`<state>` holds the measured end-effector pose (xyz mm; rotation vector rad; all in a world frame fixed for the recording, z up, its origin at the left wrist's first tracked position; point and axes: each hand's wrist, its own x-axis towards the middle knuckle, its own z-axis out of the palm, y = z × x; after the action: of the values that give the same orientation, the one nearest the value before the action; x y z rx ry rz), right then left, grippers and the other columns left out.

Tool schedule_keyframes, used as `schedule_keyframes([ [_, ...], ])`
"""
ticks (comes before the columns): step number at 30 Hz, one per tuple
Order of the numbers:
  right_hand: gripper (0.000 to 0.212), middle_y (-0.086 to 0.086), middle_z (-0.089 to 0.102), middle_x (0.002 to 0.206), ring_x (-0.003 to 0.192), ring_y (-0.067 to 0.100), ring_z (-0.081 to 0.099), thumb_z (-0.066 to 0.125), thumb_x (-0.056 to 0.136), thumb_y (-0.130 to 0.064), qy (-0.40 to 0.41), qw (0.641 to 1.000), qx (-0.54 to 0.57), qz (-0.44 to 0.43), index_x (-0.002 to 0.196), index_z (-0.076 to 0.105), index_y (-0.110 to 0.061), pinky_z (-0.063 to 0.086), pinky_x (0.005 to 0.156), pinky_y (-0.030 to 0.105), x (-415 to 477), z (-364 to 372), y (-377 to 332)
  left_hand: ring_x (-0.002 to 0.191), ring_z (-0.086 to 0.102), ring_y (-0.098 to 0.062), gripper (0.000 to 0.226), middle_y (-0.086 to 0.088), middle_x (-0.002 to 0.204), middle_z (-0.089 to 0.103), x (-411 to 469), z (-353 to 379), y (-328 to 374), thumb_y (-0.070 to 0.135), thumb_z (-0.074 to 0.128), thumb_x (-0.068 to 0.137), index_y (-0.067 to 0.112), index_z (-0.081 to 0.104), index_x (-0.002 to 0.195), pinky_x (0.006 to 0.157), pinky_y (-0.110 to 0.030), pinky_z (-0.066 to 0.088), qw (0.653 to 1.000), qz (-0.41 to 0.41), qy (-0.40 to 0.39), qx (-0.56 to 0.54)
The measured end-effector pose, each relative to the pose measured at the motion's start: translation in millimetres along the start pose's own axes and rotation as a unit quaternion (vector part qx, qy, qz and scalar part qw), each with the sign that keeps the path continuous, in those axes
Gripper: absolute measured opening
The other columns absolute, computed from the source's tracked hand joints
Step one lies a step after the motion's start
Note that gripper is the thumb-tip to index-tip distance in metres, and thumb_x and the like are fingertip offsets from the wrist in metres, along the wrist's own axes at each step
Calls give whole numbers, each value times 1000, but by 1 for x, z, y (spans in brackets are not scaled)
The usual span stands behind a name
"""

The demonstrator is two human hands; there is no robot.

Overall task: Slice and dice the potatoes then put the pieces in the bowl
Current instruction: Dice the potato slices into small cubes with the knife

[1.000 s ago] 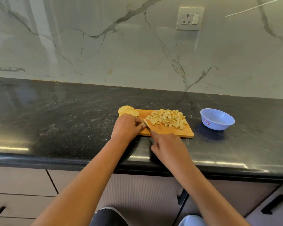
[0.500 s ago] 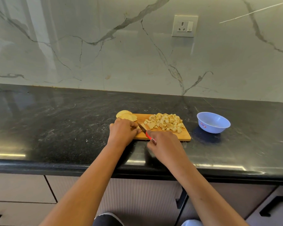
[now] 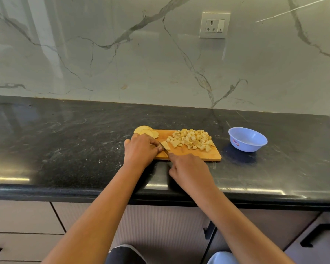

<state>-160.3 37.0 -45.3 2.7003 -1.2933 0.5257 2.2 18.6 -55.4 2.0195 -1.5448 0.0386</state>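
A wooden cutting board (image 3: 208,156) lies on the black counter. A heap of diced potato (image 3: 191,139) covers its right half, and a few round potato slices (image 3: 146,131) lie at its far left corner. My left hand (image 3: 139,149) holds down a potato slice (image 3: 166,145) on the board's left part, with most of the slice hidden under its fingers. My right hand (image 3: 189,171) grips a knife (image 3: 163,148) whose blade lies against that slice. A light blue bowl (image 3: 247,139) stands empty to the right of the board.
The black stone counter (image 3: 65,145) ends in a front edge just below my hands. A marble wall with a power socket (image 3: 214,25) stands behind it. Cabinet drawers with dark handles (image 3: 316,235) sit below.
The knife blade has shifted slightly along the slice under my left hand. The camera has tilted, so the board sits lower in the picture. Bowl and diced heap are unmoved.
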Motion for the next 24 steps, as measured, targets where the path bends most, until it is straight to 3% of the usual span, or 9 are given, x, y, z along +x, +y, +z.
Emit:
schedule_keyframes([
  [3, 51, 1, 57, 90, 83, 20, 58, 38, 99, -25, -7, 999, -36, -26, 148, 26, -25, 43, 62, 30, -17, -7, 14, 119, 41, -17, 30, 10, 121, 60, 0, 0, 2, 52, 60, 86, 34, 71, 108, 95, -38, 30, 999, 14, 4, 40],
  [7, 54, 0, 57, 99, 68, 15, 47, 39, 100, -31, 9, 986, -141, -93, 150, 20, -23, 25, 44, 24, -18, -12, 38, 122, 40, -17, 29, 10, 124, 58, 1, 2, 7, 52, 58, 87, 36, 68, 109, 95, -37, 29, 997, 41, 2, 66],
  [9, 62, 0, 59, 84, 52, 14, 45, 65, 88, -28, 20, 977, -184, -105, 143, 39, -19, 15, 38, 23, -16, -12, 52, 120, 41, -17, 28, 10, 122, 60, 2, 3, 11, 52, 57, 88, 36, 67, 109, 94, -37, 28, 996, 51, 3, 74],
  [11, 69, -1, 54, 61, 35, 12, 33, 88, 58, -18, 47, 972, -206, -101, 122, 64, -14, 6, 37, 16, -14, -10, 62, 118, 43, -16, 30, 6, 118, 61, 3, 5, 15, 53, 55, 88, 37, 66, 111, 95, -36, 28, 996, 51, -1, 80],
  [14, 60, -3, 51, 54, 36, 10, 20, 88, 56, -16, 91, 977, -174, -79, 113, 70, -12, -1, 42, 11, -10, -8, 80, 116, 46, -15, 34, 2, 115, 61, 8, 9, 19, 54, 53, 90, 37, 62, 117, 97, -34, 26, 994, 56, -5, 94],
  [18, 53, -4, 52, 55, 33, 13, 28, 84, 61, -17, 132, 982, -129, -26, 112, 71, -15, 11, 34, 16, -13, -4, 96, 111, 54, -15, 32, 7, 112, 67, 21, 14, 26, 45, 55, 92, 30, 62, 120, 95, -32, 34, 994, 79, -16, 70],
  [20, 48, -5, 50, 53, 35, 14, 29, 81, 64, -12, 157, 983, -91, -3, 111, 71, -15, 18, 33, 21, -14, 0, 101, 103, 59, -16, 28, 4, 109, 69, 26, 16, 31, 36, 58, 93, 26, 64, 119, 85, -27, 41, 996, 73, -30, 29],
  [22, 45, -5, 48, 53, 36, 14, 30, 77, 68, -9, 181, 982, -58, 16, 112, 71, -16, 19, 34, 22, -12, 1, 103, 101, 60, -16, 25, 3, 110, 69, 31, 18, 36, 28, 60, 93, 23, 66, 117, 78, -24, 43, 997, 67, -32, -8],
  [24, 44, -5, 49, 53, 37, 14, 34, 75, 70, -9, 190, 981, -36, 29, 113, 71, -17, 17, 35, 20, -10, 2, 104, 100, 61, -14, 23, 2, 109, 70, 34, 20, 42, 23, 62, 92, 21, 68, 114, 81, -25, 47, 996, 70, -24, -46],
])
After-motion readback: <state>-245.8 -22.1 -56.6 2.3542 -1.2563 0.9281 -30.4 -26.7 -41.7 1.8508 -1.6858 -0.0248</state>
